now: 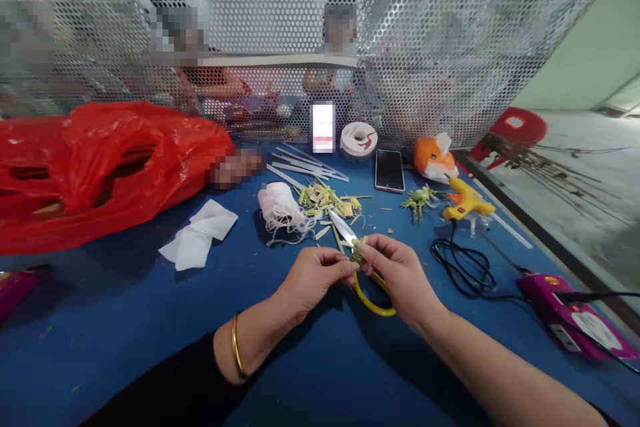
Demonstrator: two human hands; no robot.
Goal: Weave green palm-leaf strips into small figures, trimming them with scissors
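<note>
My left hand [313, 278] and my right hand [404, 278] meet over the front middle of the blue table. Thumbs and fingertips of both are pinched together on a small green plant piece [356, 253]. Beneath the hands are scissors with a yellow handle [376, 305]. Their pointed metal blades [342, 226] stick out beyond my fingers, and the middle is hidden; whether a finger touches them I cannot tell. Just past the blades is a loose heap of yellow-green plant scraps [323, 197]. Left of it sits a bundle of white string [280, 207].
Glue sticks [305, 165], a ribbon roll [359, 140], a lit phone [323, 127] and a dark phone [389, 170] stand or lie farther back. At right are a yellow glue gun [467, 199], its cable and a purple power strip [575, 317]. Red plastic bag [115, 167] at left.
</note>
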